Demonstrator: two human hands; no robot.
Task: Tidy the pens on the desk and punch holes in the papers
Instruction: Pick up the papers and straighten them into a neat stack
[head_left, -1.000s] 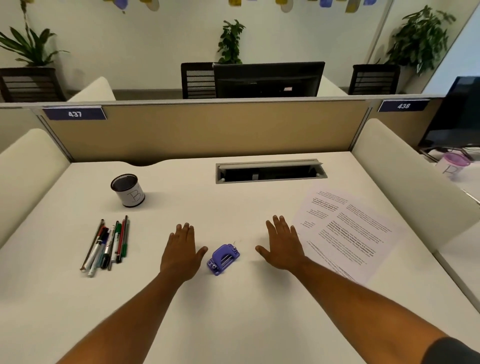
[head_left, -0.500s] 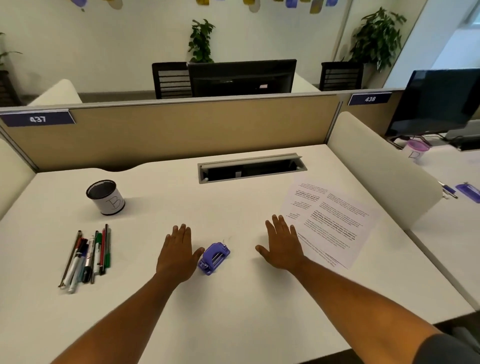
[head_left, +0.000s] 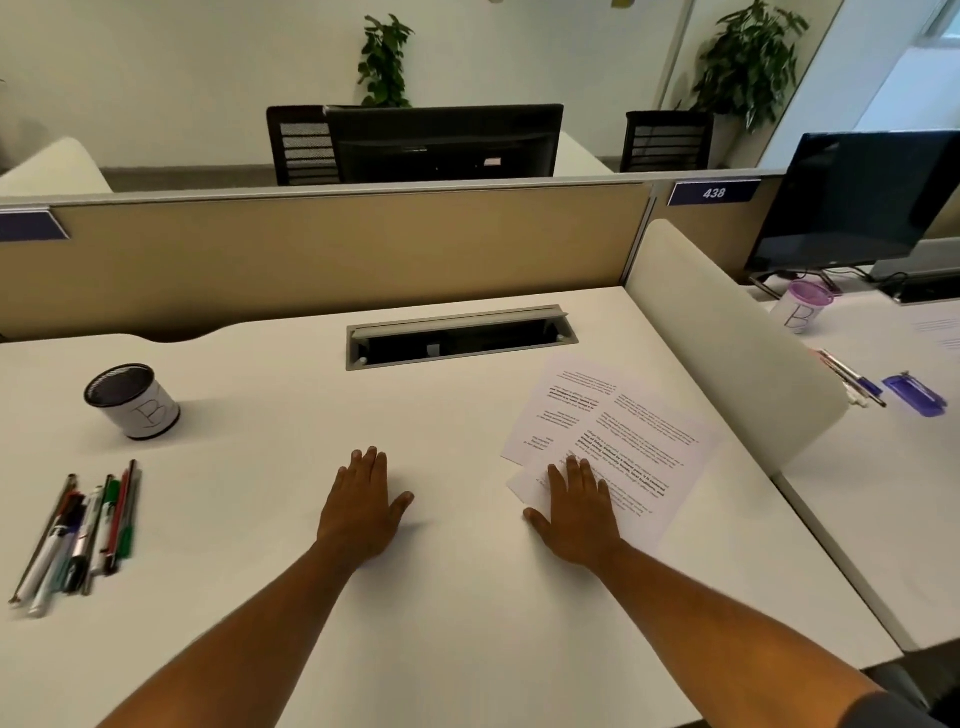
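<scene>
1. The left hand (head_left: 358, 512) lies flat at the frame's centre, fingers (head_left: 370, 460) straight and released, palm down on the white counter (head_left: 467, 623), holding nothing.
2. The right hand (head_left: 576, 512) lies flat right of centre, its straight fingers (head_left: 574, 467) resting on the near corner of the papers (head_left: 613, 441), gripping nothing.
3. The pens (head_left: 83, 535) lie bunched at the left edge, well apart from both hands.
4. A pen cup (head_left: 132, 401) stands just beyond the pens.
5. A cable slot (head_left: 460, 336) sits farther back.
</scene>
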